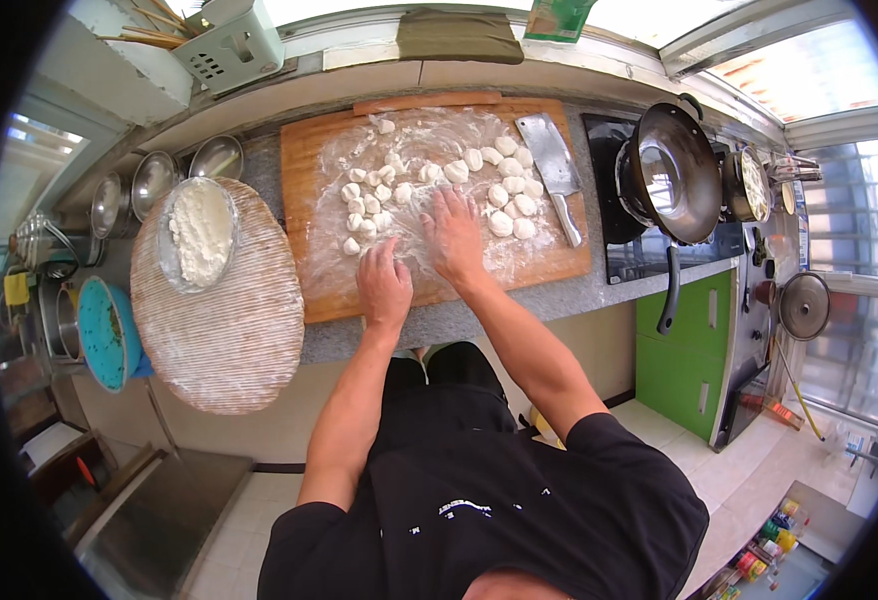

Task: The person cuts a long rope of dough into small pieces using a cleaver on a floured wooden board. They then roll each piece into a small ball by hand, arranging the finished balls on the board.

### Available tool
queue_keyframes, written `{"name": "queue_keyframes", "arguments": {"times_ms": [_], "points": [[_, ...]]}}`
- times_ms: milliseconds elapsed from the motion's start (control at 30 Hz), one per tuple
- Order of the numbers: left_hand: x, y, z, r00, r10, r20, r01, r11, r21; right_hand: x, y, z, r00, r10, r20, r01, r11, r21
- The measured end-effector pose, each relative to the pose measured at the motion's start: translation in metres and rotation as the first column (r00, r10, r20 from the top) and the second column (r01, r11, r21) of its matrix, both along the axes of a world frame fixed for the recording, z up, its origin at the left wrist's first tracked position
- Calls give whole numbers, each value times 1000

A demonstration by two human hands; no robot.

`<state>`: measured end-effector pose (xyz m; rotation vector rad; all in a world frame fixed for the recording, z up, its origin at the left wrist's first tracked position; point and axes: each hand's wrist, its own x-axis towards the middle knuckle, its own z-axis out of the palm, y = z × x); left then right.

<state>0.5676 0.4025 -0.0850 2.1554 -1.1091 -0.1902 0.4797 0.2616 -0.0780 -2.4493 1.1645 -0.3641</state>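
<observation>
A floured wooden board [561,262] lies on the counter with several small dough pieces on it. My right hand [452,232] is laid on the flour at the middle, fingers stretched out, its fingertips near a row of dough lumps [456,171]. Whether anything is under that palm is hidden. Lower and to the left, my left hand [385,278] rests by the board's front edge with its fingers extended and nothing visible in them. Rounder dough balls [500,224] sit to the right, smaller cut pieces [356,206] to the left. A cleaver [547,158] lies along the board's right side.
At left, a round slatted tray [221,340] bears a bowl of flour [201,235]. Metal bowls [155,178] and a blue basin [109,333] stand beyond it. To the right, a wok [675,175] sits on the black stove [639,262], its handle jutting over the counter edge.
</observation>
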Motion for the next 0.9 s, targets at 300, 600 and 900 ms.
{"name": "queue_keyframes", "arguments": {"times_ms": [300, 600, 900], "points": [[26, -9, 9, 996, 11, 92, -12, 1000, 15, 21, 20, -5, 981, 14, -192, -27, 998, -63], [58, -68, 4, 902, -258, 346, 217, 964, 153, -8, 17, -7, 997, 39, 61, -46, 993, 107], [33, -64, 15, 868, -496, 27, 445, 800, 401, -74, 3, 4, 820, 352, -452, -373, 927, 45]]}}
